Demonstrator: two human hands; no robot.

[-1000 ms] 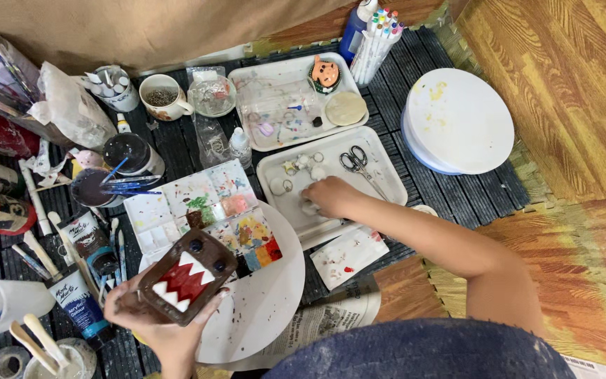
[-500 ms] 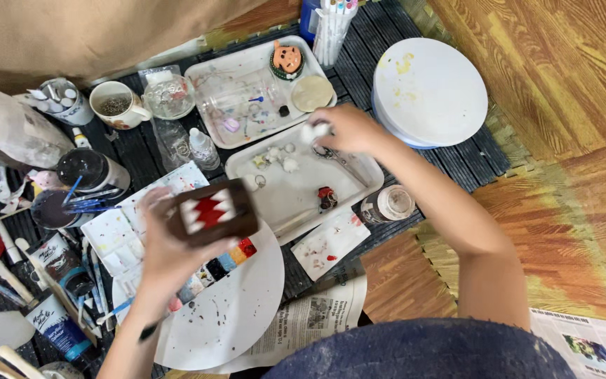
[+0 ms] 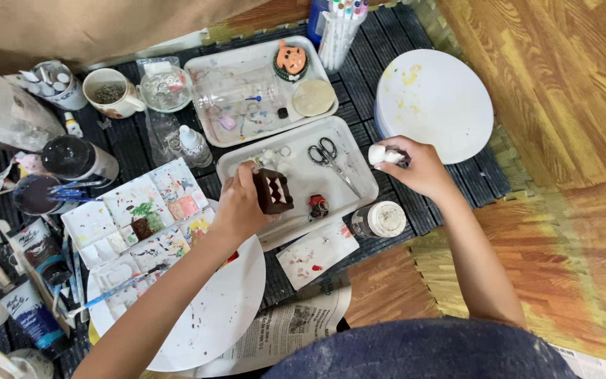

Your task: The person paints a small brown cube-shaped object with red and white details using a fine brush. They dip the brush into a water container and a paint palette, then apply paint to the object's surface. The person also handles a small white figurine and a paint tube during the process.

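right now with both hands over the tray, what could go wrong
1. The left hand holds the brown block figure by one end above the white tray; a slip could drop it onto the small red piece.
2. The right hand pinches a small white bottle at the tray's edge, near the scissors; it might drip or tip.

Bright even daylight, soft shadows, sharp overall w/ slight edge distortion
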